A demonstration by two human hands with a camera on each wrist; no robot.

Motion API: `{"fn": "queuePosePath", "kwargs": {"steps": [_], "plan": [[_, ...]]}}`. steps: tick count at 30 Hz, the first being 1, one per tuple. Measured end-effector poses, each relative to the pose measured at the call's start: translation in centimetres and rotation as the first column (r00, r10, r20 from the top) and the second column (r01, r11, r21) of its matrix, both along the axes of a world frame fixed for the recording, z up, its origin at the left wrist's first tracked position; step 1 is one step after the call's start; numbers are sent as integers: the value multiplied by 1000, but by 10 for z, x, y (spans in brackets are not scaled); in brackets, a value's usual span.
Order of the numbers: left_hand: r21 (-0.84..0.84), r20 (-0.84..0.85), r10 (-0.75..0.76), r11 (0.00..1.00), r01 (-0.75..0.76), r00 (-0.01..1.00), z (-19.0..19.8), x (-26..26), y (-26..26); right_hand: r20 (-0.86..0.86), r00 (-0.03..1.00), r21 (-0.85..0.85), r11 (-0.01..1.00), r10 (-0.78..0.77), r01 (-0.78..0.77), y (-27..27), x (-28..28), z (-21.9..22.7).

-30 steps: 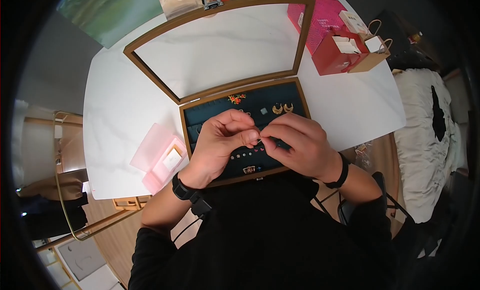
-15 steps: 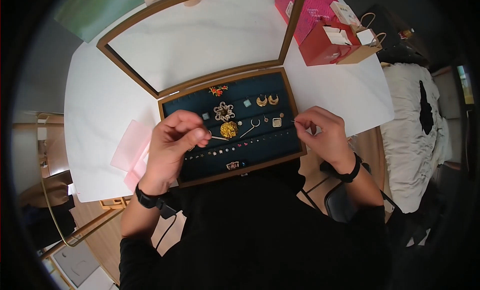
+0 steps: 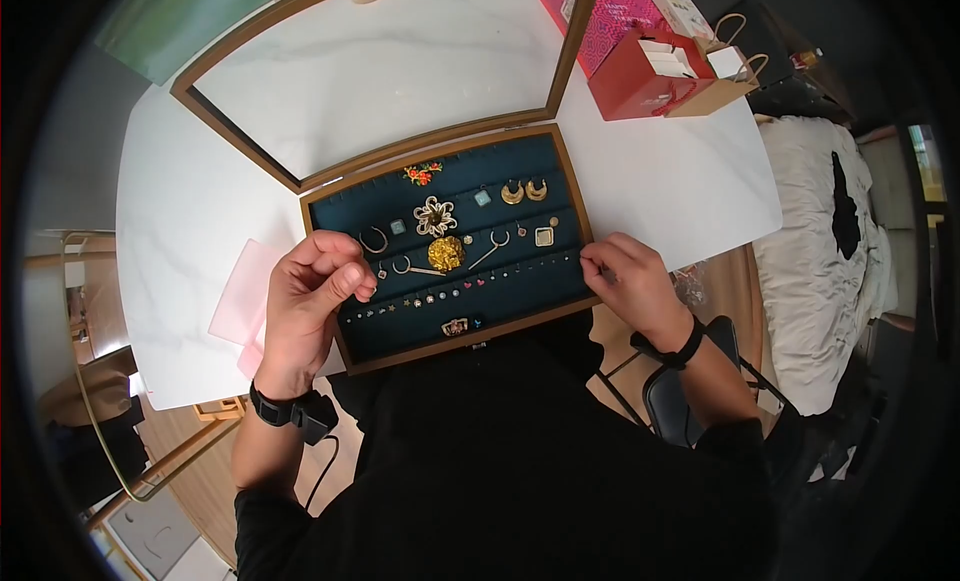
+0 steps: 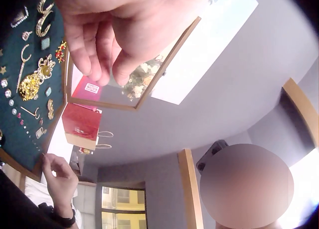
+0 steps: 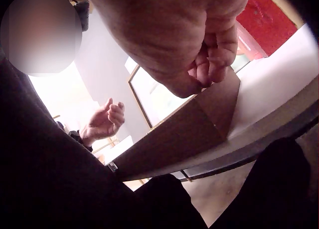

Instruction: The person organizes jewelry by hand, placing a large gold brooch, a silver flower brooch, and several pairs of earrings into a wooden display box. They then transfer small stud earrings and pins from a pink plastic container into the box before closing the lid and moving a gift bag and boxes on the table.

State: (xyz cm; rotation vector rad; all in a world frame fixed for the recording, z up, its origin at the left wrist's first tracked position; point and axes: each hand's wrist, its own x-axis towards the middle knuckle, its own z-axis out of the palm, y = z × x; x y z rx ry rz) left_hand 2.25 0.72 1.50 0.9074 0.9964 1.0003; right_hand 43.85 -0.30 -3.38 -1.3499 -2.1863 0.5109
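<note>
A wooden jewelry box (image 3: pixel 452 359) lies with its glass lid raised, its dark green lining full of earrings and brooches. At its right edge my right hand (image 3: pixel 632 286) pinches a tiny stud earring, mostly hidden by the fingertips, at the end of a row of stud earrings (image 3: pixel 430 301). My left hand (image 3: pixel 318 286) hovers over the box's left side, fingers loosely bent; in the left wrist view a gap shows between thumb and fingers. Between the hands are a gold brooch (image 3: pixel 446 254), a flower brooch (image 3: pixel 435 217) and hoop earrings (image 3: pixel 513 192).
The glass lid's wooden frame (image 3: pixel 235 136) stands up behind the box. A translucent pink case (image 3: pixel 240 291) lies left on the white table (image 3: pixel 180 221). Back right are a red paper bag (image 3: pixel 640 81), a brown bag and a pink box (image 3: pixel 600 21). A chair (image 3: pixel 675 406) stands at lower right.
My hands have parted from over the box's middle: the left went left, the right went to the right edge with the thin earring pin, then down close to the lining.
</note>
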Motion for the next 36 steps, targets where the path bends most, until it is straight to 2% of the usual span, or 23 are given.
{"fn": "queuePosePath", "kwargs": {"steps": [5,7,14,17,19,22,25,32,36], "plan": [[2,12,8,1000,-8,1000,0,0,-1,35,999,35,999,24,-26,2,-1,1],[5,14,2,1000,-2,1000,-1,-1,0,43,999,105,994,21,-26,4,-4,2],[3,15,-7,1000,7,1000,-1,-1,1,142,989,133,989,51,-70,6,-4,3],[-5,3,-12,1000,12,1000,-2,-2,2,202,977,146,985,61,-91,5,-5,3],[-6,0,-12,1000,12,1000,-3,-3,2,335,939,149,980,78,-135,1,-7,5],[-8,0,-10,1000,10,1000,-3,-3,2,436,894,186,961,105,-204,-2,-8,5],[-10,3,-10,1000,10,1000,-3,-4,2,466,878,167,965,105,-204,-5,-10,8],[-14,2,-12,1000,12,1000,-2,-4,2,433,896,184,963,100,-196,-6,-9,8],[-8,-29,4,1000,-4,1000,0,-13,-4,265,964,236,969,3,-68,-9,-8,14]]}}
